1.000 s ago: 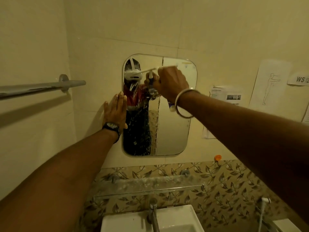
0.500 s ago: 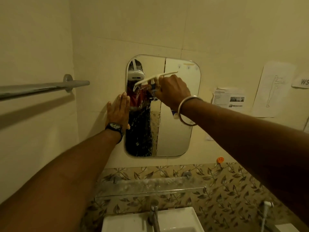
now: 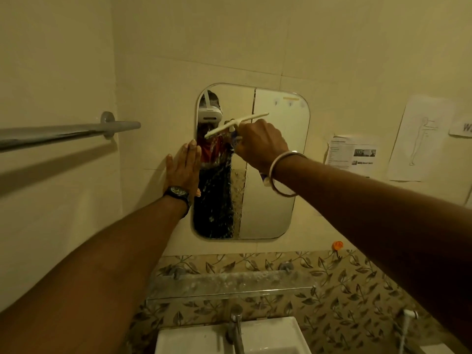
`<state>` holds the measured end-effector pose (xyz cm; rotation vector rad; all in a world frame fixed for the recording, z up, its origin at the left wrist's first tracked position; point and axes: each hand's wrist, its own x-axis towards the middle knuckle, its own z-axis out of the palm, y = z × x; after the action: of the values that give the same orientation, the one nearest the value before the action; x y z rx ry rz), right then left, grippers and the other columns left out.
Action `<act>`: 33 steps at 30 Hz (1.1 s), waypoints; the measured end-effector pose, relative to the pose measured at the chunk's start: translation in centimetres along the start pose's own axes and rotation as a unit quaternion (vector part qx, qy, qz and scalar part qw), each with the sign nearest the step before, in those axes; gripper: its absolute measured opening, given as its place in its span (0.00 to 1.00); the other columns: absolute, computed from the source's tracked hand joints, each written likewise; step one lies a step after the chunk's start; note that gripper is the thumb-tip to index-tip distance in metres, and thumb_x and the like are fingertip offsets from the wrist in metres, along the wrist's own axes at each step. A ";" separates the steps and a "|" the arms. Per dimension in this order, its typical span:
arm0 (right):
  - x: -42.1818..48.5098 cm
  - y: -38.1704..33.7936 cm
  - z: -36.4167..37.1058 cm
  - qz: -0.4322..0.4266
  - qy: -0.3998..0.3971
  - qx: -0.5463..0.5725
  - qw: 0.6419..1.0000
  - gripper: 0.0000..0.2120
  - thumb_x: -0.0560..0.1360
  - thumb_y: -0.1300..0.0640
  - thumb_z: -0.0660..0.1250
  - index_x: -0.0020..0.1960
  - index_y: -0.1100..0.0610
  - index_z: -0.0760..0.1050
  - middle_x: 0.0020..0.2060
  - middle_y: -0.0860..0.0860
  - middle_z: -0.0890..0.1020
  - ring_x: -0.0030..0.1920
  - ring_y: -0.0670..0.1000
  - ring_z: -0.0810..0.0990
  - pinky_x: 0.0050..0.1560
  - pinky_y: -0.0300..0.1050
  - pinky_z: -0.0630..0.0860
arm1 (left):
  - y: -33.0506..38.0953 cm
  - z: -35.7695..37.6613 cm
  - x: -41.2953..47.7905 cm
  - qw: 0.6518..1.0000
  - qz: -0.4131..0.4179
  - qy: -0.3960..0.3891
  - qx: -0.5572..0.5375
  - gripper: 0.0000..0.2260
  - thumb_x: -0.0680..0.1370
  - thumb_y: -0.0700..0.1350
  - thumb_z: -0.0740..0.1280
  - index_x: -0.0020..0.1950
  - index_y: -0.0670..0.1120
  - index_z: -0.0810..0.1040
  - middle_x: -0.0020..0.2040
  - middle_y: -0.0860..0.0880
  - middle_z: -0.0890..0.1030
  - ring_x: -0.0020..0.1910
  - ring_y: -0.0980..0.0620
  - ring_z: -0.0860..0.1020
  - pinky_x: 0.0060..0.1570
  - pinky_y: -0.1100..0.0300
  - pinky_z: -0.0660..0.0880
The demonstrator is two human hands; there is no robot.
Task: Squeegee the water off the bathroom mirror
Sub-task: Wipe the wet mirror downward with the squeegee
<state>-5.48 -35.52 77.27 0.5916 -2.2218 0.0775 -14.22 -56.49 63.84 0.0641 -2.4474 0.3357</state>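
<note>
I see my right hand [image 3: 260, 145] clenched round the handle of the white squeegee [image 3: 236, 124]. Its blade is tilted, right end higher, across the upper part of the wall mirror [image 3: 275, 200]. My left hand [image 3: 182, 169] lies flat, fingers straight, on the tile at the mirror's left edge, grasping nothing. Water drops speckle the lower left of the glass. Below are a glass shelf [image 3: 229, 283], a tap [image 3: 236, 325] and a white washbasin [image 3: 194, 338]. A towel bar [image 3: 63, 132] runs along the left wall.
</note>
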 end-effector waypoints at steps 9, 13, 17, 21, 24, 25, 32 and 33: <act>4.8 -1.0 -1.6 0.042 0.041 0.001 0.998 0.07 0.79 0.57 0.69 0.46 0.60 0.77 0.37 0.52 0.78 0.29 0.46 0.71 0.28 0.36 0.64 | 0.1 0.2 0.2 1.000 0.004 -0.008 -0.016 0.66 0.67 0.63 0.79 0.81 0.41 0.31 0.83 0.41 0.35 0.83 0.39 0.41 0.76 0.30 0.53; 1.9 -0.7 0.1 0.011 0.000 -0.007 1.000 0.07 0.81 0.57 0.67 0.54 0.60 0.79 0.36 0.50 0.78 0.29 0.44 0.73 0.28 0.34 0.66 | 0.0 0.5 0.1 0.999 0.004 0.010 -0.031 0.65 0.66 0.61 0.79 0.82 0.42 0.34 0.83 0.42 0.37 0.83 0.40 0.41 0.77 0.31 0.51; 0.6 -0.5 -0.5 0.008 -0.032 -0.012 0.999 0.04 0.79 0.58 0.69 0.50 0.58 0.79 0.32 0.48 0.73 0.28 0.46 0.72 0.29 0.39 0.69 | -0.1 0.3 0.0 0.999 0.003 0.013 -0.032 0.63 0.67 0.60 0.79 0.83 0.42 0.38 0.84 0.41 0.40 0.83 0.40 0.44 0.76 0.33 0.54; 3.7 -0.8 -2.8 0.009 0.001 0.011 1.000 0.04 0.79 0.57 0.69 0.47 0.58 0.79 0.31 0.47 0.73 0.28 0.44 0.73 0.26 0.32 0.64 | 0.0 0.1 0.1 1.000 0.003 -0.004 -0.022 0.62 0.70 0.62 0.77 0.82 0.41 0.34 0.83 0.41 0.36 0.83 0.40 0.41 0.77 0.31 0.54; 6.2 -1.5 -4.1 0.017 0.028 -0.001 0.999 0.05 0.77 0.56 0.70 0.45 0.57 0.77 0.32 0.47 0.71 0.30 0.45 0.70 0.28 0.36 0.64 | 0.1 -0.3 -0.2 1.000 0.004 -0.008 -0.030 0.63 0.69 0.62 0.77 0.82 0.41 0.34 0.83 0.41 0.36 0.83 0.40 0.40 0.77 0.30 0.52; 6.5 -1.7 -4.1 0.018 0.026 -0.007 0.999 0.06 0.77 0.56 0.71 0.44 0.57 0.76 0.32 0.48 0.70 0.30 0.46 0.70 0.29 0.37 0.64 | 0.1 -0.4 -0.2 0.999 0.004 -0.012 -0.032 0.63 0.70 0.62 0.77 0.82 0.41 0.34 0.83 0.41 0.36 0.83 0.40 0.40 0.77 0.30 0.52; 2.4 -1.7 -1.4 -0.013 -0.047 -0.045 0.998 0.04 0.79 0.58 0.68 0.48 0.59 0.78 0.32 0.49 0.70 0.28 0.47 0.71 0.27 0.37 0.63 | 0.1 -0.4 0.0 0.997 0.008 0.012 -0.072 0.42 0.84 0.49 0.65 0.83 0.42 0.36 0.83 0.42 0.36 0.82 0.40 0.39 0.77 0.32 0.48; 1.9 -1.6 -1.4 -0.018 -0.049 -0.052 0.997 0.04 0.79 0.58 0.68 0.47 0.58 0.77 0.31 0.48 0.69 0.28 0.47 0.70 0.26 0.38 0.62 | 0.1 -0.2 0.1 0.997 0.011 0.027 -0.072 0.36 0.86 0.49 0.58 0.83 0.42 0.36 0.83 0.42 0.36 0.82 0.40 0.39 0.77 0.32 0.48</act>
<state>-4.86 -37.36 79.32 0.5888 -2.2936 -0.0879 -14.19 -56.37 64.06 -0.0334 -2.4130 0.1680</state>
